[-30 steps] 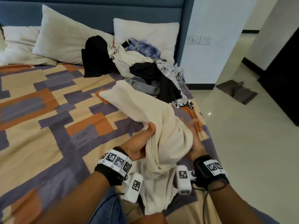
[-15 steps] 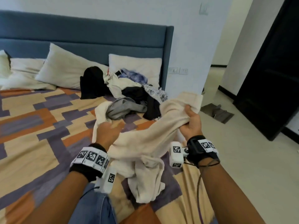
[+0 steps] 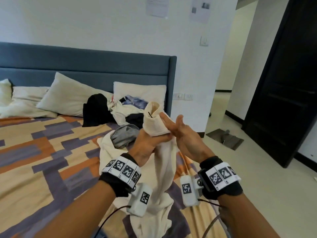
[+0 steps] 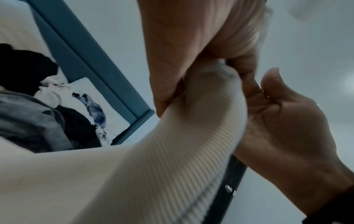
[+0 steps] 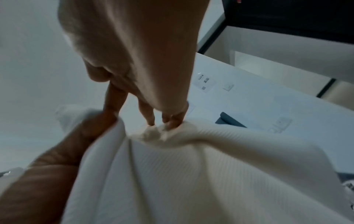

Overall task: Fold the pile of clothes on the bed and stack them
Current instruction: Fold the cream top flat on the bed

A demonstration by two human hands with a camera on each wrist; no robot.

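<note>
Left hand (image 3: 151, 140): fingers curled tight round a bunched neck of the cream ribbed-knit garment (image 3: 164, 162), grip closed on cloth; the left wrist view shows the rib texture running out from under the fist. Right hand (image 3: 181, 133): palm against the same bunch from the other side; in the head view its upper fingers stand straight and spread, while the right wrist view shows several fingertips (image 5: 173, 121) dug into a puckered fold of the knit. So a loose, partly extended grip that touches and nips the cloth; whether the thumb closes on it I cannot tell. A short end of the garment sticks up above the two hands; the rest hangs down between the forearms and trails onto the orange, purple and beige patchwork bedspread (image 3: 51, 152). Judged status: the garment is raised clear for sorting out an edge, not yet spread or folded. Beyond it, by the white pillows (image 3: 72, 100) and blue padded headboard (image 3: 85, 66), lies the unfolded heap of black, grey, white and blue clothes (image 3: 123, 115). No folded stack appears in view. Nearly all of the task looks left.
</note>
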